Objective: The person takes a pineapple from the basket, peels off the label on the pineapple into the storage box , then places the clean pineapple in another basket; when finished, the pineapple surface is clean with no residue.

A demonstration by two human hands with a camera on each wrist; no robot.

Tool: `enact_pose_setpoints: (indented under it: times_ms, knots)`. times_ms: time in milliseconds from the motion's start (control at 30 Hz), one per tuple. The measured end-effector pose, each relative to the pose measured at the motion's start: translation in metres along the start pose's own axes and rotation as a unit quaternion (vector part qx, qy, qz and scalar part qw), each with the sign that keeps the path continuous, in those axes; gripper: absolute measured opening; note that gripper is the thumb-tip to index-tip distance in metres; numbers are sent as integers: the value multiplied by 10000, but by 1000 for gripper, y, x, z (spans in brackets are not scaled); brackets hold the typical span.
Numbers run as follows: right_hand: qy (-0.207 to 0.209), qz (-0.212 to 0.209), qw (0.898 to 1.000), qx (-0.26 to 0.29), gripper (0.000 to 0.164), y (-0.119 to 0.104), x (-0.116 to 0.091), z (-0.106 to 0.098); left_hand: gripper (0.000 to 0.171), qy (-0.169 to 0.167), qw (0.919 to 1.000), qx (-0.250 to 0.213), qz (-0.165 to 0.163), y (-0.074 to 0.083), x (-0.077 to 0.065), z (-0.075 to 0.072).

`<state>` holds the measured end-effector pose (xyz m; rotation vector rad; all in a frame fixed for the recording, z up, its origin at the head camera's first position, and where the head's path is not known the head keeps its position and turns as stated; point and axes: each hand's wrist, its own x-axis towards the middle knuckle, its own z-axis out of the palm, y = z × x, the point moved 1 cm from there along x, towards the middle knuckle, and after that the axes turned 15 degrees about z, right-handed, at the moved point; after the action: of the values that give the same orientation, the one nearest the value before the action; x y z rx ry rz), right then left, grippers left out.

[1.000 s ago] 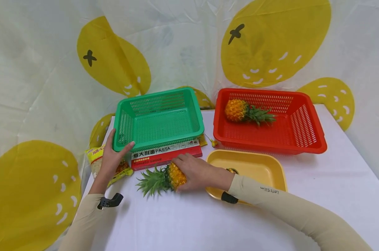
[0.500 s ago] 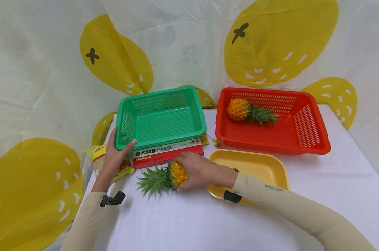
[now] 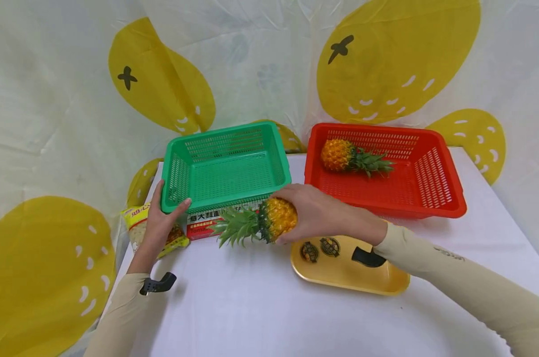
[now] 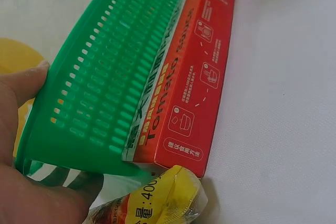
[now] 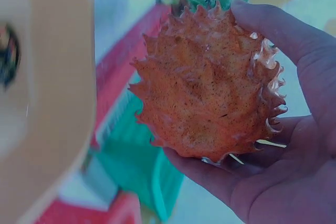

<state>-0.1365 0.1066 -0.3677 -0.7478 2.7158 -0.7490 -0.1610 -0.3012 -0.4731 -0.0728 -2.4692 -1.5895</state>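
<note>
My right hand (image 3: 320,210) grips a small pineapple (image 3: 282,218) by its fruit, held above the table with its green leaves toward the left. In the right wrist view the thumb and fingers wrap the spiky orange pineapple (image 5: 205,87). My left hand (image 3: 159,225) holds the near left corner of a green basket (image 3: 225,201), thumb along the front and fingers at the left side. The left wrist view shows that hand (image 4: 31,182) at the corner of the perforated basket (image 4: 100,77). A second pineapple (image 3: 336,155) lies in the red basket (image 3: 385,206).
A red pasta box (image 3: 201,229) lies along the green basket's front. Beside it, a yellow food packet (image 3: 137,218) sits under my left wrist. A shallow yellow tray (image 3: 341,280) stands below my right forearm. A patterned curtain (image 3: 260,64) hangs behind the table (image 3: 234,307).
The pineapple in my right hand has risen off the table and moved to the right, uncovering the tray's near left end. My left hand stays at the green basket's corner.
</note>
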Motion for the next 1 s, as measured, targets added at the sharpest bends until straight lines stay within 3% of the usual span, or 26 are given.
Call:
enact_pose_setpoints:
  times_ms: [167, 433, 667, 1000]
  knots:
    - [323, 121, 9994, 54, 81, 25, -3, -37, 105, -14, 10000, 86, -28, 1, 1, -1]
    - [671, 742, 9947, -253, 74, 71, -7, -84, 106, -185, 9998, 100, 1, 3, 5, -5]
    - [581, 1303, 9883, -546, 82, 113, -16, -122, 108, -309, 9994, 120, -70, 5, 7, -6]
    - [445, 1813, 9792, -792, 85, 163, -37, -138, 108, -319, 9994, 13, -98, 1, 4, -5]
